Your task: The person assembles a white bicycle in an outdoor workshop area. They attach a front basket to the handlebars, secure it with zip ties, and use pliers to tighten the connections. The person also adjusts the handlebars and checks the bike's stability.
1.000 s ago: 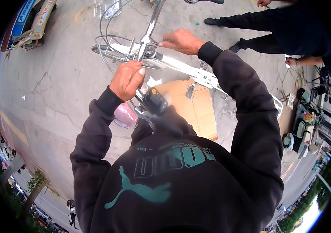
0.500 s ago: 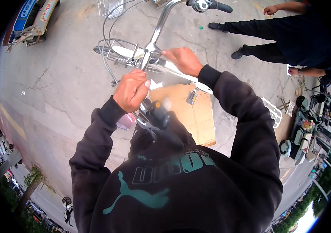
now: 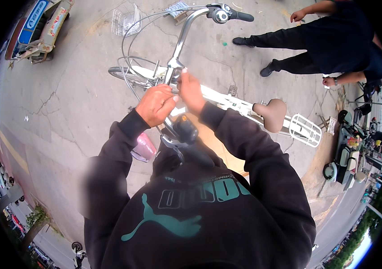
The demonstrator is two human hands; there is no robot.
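Note:
A white bicycle (image 3: 218,98) stands across in front of me, its chrome handlebar (image 3: 185,38) curving up to the far grip (image 3: 241,16). My left hand (image 3: 156,105) is closed round the handlebar, just on the near side of the stem (image 3: 175,62). Right beside it, my right hand (image 3: 191,93) is at the stem with its fingers curled and one digit pointing up against the metal. What those fingers hold is hidden. The near black grip (image 3: 185,129) lies close to my body. Brake cables (image 3: 123,49) loop out past the front wheel (image 3: 123,72).
A brown saddle (image 3: 271,115) and white rear rack (image 3: 305,130) are on the right. Below the frame lies cardboard (image 3: 218,142), with a pink object (image 3: 145,147) to its left. Another person (image 3: 330,36) stands at far right. A wire basket (image 3: 126,20), cart (image 3: 41,31) and scooters (image 3: 348,157) surround this.
My right hand has moved left and down, close beside my left hand. With the right arm drawn inward, the saddle and rack show. The handlebar's far end sits slightly further left.

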